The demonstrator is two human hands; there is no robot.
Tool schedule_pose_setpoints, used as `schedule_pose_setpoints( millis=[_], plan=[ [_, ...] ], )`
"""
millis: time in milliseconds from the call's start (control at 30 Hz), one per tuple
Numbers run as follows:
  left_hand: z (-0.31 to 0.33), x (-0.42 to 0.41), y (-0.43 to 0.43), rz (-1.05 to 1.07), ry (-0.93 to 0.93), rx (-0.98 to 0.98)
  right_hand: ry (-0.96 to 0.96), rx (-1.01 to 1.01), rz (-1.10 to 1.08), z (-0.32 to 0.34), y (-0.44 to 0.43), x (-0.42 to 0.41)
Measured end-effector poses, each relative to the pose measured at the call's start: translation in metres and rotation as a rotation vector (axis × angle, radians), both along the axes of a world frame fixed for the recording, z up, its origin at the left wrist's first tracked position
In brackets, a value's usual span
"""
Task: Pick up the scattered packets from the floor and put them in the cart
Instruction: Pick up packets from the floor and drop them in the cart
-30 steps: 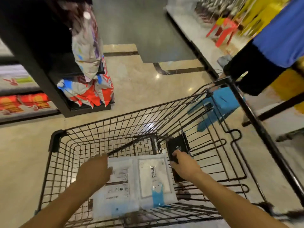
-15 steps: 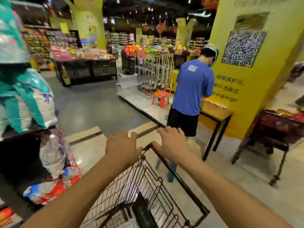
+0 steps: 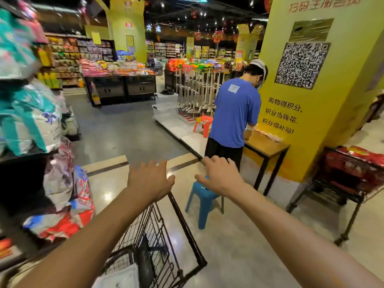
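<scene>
A flat white plastic packet (image 3: 119, 277) lies inside the black wire shopping cart (image 3: 187, 227) at the bottom edge of the view. It is cut off by the frame and partly hidden by the left forearm, so its long axis cannot be told. The cart's basket runs lengthwise away from the person, and its dark top rail slants up towards the left hand (image 3: 149, 181).

Both arms reach straight forward, palms down. The left hand hangs over the far end of the cart with its fingers straight and spread, gripping nothing; whether it touches the rail cannot be told. The right hand (image 3: 220, 177) is beside it, off the cart's right side, fingers likewise spread and empty. The packet sits well behind both hands, down near the person's body.

Beyond the right hand a blue plastic stool (image 3: 202, 198) stands on the glossy beige floor (image 3: 239, 246). Farther on, a person in a blue T-shirt (image 3: 236, 113) stands at a wood-topped counter (image 3: 266, 145) against a yellow pillar (image 3: 332, 121). Bagged goods fill a dark shelf (image 3: 58, 183) on the left.
</scene>
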State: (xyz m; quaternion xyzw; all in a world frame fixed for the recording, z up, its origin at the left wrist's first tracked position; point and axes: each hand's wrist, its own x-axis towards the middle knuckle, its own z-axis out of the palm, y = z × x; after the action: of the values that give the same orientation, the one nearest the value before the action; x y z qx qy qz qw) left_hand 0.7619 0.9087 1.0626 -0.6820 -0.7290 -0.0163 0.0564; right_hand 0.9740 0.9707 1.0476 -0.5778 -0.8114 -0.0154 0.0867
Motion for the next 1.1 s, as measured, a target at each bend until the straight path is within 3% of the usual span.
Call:
schedule_pose_setpoints(
  millis=[300,733,1100],
  plan=[
    [-0.022,-0.006,0.023,0.270,-0.013,-0.050,-0.003,0.001,0.261,-0.026,0.080,-0.031],
    [-0.055,-0.042,0.154,0.565,-0.038,0.009,-0.046,0.007,0.491,-0.052,0.249,-0.081],
    [-0.074,-0.069,0.181,0.976,0.039,0.067,-0.050,0.027,0.978,-0.068,0.320,-0.212]
  ],
)
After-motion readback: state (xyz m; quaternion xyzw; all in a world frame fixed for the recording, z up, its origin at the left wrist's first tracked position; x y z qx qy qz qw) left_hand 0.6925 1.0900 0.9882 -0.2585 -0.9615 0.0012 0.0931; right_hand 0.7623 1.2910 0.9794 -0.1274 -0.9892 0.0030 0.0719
